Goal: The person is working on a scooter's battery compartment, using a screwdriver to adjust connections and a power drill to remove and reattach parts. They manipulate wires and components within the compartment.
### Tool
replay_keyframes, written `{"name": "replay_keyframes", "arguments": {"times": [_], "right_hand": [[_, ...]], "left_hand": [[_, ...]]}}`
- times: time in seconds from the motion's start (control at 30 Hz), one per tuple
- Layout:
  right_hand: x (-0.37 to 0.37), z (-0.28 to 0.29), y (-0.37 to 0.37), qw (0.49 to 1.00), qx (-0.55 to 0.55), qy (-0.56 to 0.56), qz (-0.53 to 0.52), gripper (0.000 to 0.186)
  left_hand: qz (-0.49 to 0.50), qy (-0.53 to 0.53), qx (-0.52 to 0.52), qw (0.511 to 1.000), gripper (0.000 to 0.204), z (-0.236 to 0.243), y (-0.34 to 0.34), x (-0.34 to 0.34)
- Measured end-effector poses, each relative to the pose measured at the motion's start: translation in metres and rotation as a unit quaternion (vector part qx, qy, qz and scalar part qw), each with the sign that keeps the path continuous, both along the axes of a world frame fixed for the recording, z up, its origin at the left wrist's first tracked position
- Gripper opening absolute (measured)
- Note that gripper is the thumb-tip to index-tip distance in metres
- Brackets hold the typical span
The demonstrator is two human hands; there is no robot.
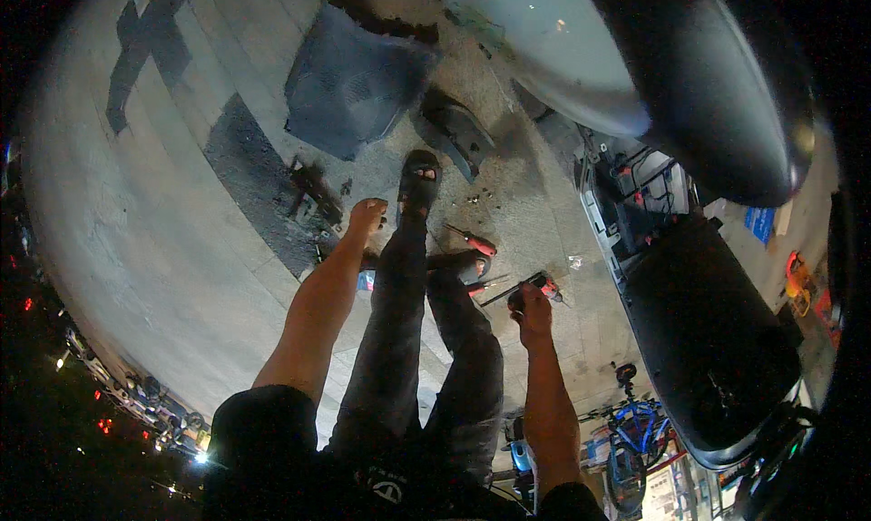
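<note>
My left hand is low over the paving beside my left foot, with its fingers curled in; whatever sits between them is too small to make out. To the right, my right hand is closed around a red and black tool with a long thin shaft pointing left. Part of its grip is hidden by my fingers. Between my hands, a red-handled screwdriver lies on the ground by my right sandal. A dark, dirty broken-looking part lies just beyond my left hand.
Ahead lie a large dark grey panel and a curved black piece. A pale vehicle body overhangs at upper right, above a black panel with exposed wiring. A blue bicycle stands at lower right.
</note>
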State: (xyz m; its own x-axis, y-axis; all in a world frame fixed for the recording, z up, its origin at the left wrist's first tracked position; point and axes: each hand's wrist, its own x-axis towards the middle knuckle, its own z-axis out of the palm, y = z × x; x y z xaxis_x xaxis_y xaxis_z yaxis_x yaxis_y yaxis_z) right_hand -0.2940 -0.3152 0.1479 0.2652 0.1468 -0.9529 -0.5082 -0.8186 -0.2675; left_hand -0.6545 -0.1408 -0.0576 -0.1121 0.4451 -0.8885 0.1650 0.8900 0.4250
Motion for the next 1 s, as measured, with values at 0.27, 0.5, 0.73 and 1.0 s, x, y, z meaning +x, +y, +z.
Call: {"name": "replay_keyframes", "arguments": {"times": [0.27, 0.5, 0.73, 1.0], "right_hand": [[-0.022, -0.201, 0.061, 0.951, 0.164, -0.079, 0.251, 0.023], [-0.032, -0.349, 0.122, 0.838, 0.253, -0.320, 0.363, 0.052], [-0.033, -0.371, 0.143, 0.813, 0.295, -0.360, 0.349, 0.059], [-0.017, -0.366, 0.129, 0.863, 0.274, -0.250, 0.343, 0.056]], "left_hand": [[0.076, 0.002, -0.067, 0.995, 0.053, -0.115, -0.003, -0.030], [0.271, 0.216, 0.020, 0.938, 0.078, -0.186, 0.053, -0.051], [0.420, -0.008, 0.143, 0.896, 0.063, -0.243, 0.103, -0.112], [0.354, -0.259, 0.235, 0.867, 0.056, -0.226, 0.127, -0.091]]}}
